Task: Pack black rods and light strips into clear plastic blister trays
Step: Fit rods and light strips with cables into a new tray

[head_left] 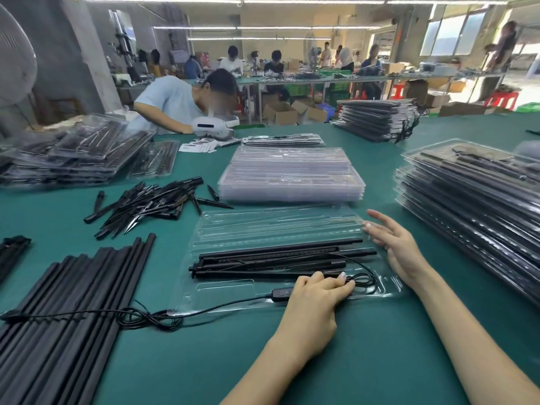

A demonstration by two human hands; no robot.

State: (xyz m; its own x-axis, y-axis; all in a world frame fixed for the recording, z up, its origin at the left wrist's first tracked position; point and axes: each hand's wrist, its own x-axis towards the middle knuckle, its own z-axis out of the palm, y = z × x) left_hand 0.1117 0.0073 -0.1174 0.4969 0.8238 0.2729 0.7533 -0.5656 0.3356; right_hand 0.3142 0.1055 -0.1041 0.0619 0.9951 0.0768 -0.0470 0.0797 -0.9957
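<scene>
Nearest on the green bench (pixel 380 361), the left hand (pixel 317 299) pressed its lightly curled fingers (pixel 340 283) onto the thin black cable (pixel 366 277) at the front of the open clear plastic blister tray (pixel 263 226), while the right hand (pixel 397 244) hovered open at the tray's right end. The black light strips and rods (pixel 277 258) already lay in its channels, so the step looked like tucking in the cable; next, the trailing inline switch (pixel 282 293) and loose cord seemingly needed coiling into the front pocket. Beyond stood a stack of empty clear trays (pixel 292 176).
</scene>
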